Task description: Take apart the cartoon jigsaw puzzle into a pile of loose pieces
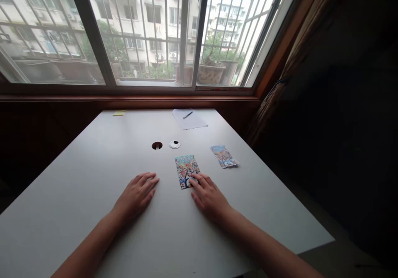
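A colourful printed card (185, 167) with a dense pattern lies flat near the middle of the white table (93, 178). My right hand (209, 195) rests with its fingertips over the card's lower right part, fingers stretched out and covering that corner. To the left of the card, my left hand (138, 193) lies on the bare tabletop, apart from it, with its fingers extended and nothing in them. A second piece with a similar print (224, 156) sits further right; its near edge looks uneven and slightly curled.
Beyond the card are a round cable hole (157, 145) and its white cover ring (174, 145). A paper sheet (194, 122) with a pen (188, 115) lies at the far edge, yellow sticky notes (119, 113) at the far left. A barred window (139, 33) stands behind.
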The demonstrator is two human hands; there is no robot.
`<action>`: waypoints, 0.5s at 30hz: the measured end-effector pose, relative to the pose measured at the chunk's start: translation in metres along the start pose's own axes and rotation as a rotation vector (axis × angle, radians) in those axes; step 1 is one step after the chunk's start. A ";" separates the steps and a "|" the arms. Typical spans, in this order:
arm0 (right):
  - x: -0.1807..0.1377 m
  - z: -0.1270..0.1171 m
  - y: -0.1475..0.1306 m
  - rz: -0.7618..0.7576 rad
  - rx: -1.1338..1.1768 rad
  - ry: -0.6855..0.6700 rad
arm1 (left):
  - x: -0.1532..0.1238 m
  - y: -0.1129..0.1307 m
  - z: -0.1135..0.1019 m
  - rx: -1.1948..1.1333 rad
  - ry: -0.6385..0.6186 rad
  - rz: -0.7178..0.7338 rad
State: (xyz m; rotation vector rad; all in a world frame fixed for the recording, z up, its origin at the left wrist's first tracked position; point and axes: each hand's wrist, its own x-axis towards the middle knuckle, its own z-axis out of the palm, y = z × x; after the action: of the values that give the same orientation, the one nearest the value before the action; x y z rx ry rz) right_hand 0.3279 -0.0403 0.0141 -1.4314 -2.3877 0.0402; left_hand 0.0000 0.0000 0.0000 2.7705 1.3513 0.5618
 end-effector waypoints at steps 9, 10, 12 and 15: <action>0.027 -0.004 -0.004 -0.179 0.111 -0.058 | 0.018 -0.005 0.008 0.012 -0.013 -0.049; 0.034 -0.004 0.003 -0.144 0.131 -0.031 | 0.024 -0.005 0.009 0.007 -0.013 -0.048; 0.052 -0.003 0.018 -0.069 0.175 0.034 | 0.038 -0.006 0.013 -0.001 -0.002 -0.060; 0.079 0.005 0.039 0.109 0.222 0.091 | 0.060 -0.008 0.020 0.000 0.032 -0.113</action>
State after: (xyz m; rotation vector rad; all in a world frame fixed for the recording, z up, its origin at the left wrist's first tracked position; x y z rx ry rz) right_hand 0.3259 0.0470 0.0241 -1.4243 -2.1545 0.2542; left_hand 0.0338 0.0535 -0.0010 2.6747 1.5025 0.6035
